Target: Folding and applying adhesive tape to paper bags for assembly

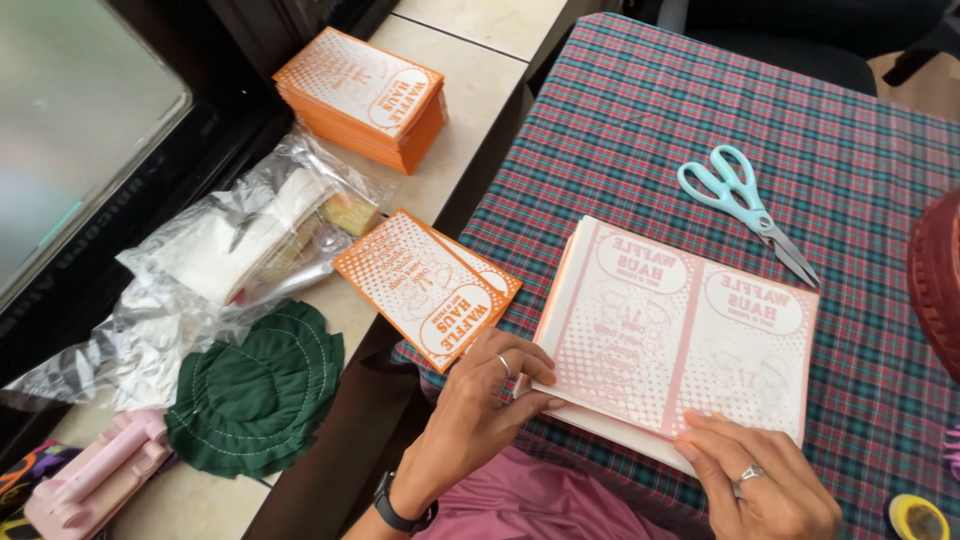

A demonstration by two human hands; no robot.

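Observation:
A stack of pale printed paper sheets (680, 330), each showing two side-by-side panels with an orange dotted pattern, lies on the plaid tablecloth (700, 110). My left hand (485, 400) grips the stack's near left corner, thumb on top, with a ring on one finger and a dark watch on the wrist. My right hand (765, 480) presses its fingertips on the stack's near edge and also wears a ring. A small pile of cut orange printed cards (430, 285) rests just left of the stack, close to my left hand.
Light blue scissors (745, 205) lie beyond the sheets. A thick stack of orange cards (365, 95) sits on the pale counter, with crumpled clear plastic bags (210, 270), a round green cloth (255, 390) and a pink tool (95, 480). A dark red object (940, 280) stands at right.

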